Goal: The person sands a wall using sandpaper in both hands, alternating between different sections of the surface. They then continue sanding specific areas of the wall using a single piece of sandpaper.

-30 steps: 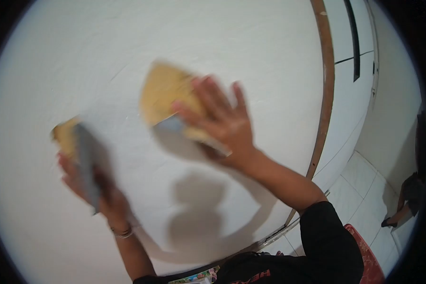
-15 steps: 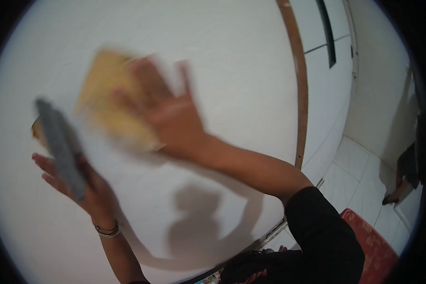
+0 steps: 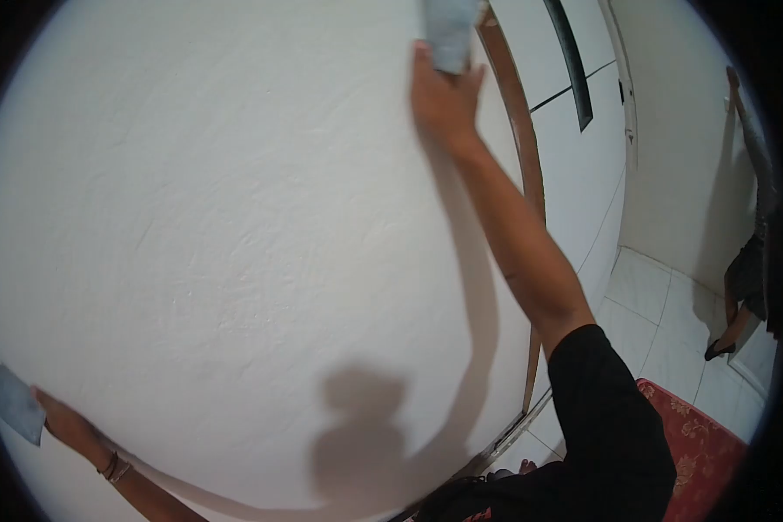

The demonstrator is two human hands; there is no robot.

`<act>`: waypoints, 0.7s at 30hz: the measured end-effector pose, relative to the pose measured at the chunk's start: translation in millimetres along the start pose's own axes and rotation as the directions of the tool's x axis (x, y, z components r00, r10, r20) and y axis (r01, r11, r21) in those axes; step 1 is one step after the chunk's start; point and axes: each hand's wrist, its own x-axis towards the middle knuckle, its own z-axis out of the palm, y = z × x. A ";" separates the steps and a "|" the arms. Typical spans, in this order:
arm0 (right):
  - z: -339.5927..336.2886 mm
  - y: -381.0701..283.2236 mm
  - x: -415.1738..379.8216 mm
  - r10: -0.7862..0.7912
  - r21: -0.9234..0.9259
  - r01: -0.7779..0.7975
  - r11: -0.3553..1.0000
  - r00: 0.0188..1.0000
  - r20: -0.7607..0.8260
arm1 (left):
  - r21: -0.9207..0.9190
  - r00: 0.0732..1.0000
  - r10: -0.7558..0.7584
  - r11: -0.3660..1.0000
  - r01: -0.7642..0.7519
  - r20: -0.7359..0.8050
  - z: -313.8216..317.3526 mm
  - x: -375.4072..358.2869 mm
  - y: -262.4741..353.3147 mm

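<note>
High on the white wall (image 3: 261, 217), beside the brown frame strip, my right hand (image 3: 444, 100) holds a flat grey pad (image 3: 450, 35). My thumb and fingers are at its lower end, and the top of the pad runs out of view. Far down at the left edge, my left hand (image 3: 56, 413) has hold of a second flat grey pad (image 3: 13, 402) close against the wall. Most of that hand's fingers are hidden by the pad. Bracelets (image 3: 115, 468) circle my left wrist.
A brown wooden strip (image 3: 526, 157) borders the wall, with a white panel and dark handle (image 3: 570, 61) beyond it. Below right are a red patterned seat (image 3: 692, 435) and white floor tiles (image 3: 639, 313). Another person (image 3: 748, 270) stands at the far right, arm raised to the wall.
My hands have spread apart: the right went up and right, the left down and left. The pad in my right hand showed a yellow face before and now shows grey.
</note>
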 end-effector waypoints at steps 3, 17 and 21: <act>41.5 -81.6 -34.4 -0.446 -0.019 0.446 0.895 0.895 -0.013 | -0.083 0.837 0.547 0.835 -0.545 0.001 50.6 -28.2 66.0; 23.9 -50.3 78.6 -0.226 0.099 0.219 0.971 0.971 0.075 | -0.046 0.985 0.036 0.999 -0.029 0.168 -18.4 120.4 -34.2; 52.1 -37.9 104.3 0.002 -0.163 -0.022 0.986 0.993 -0.121 | 0.098 0.965 0.263 0.960 -0.262 0.000 -8.9 145.4 -65.0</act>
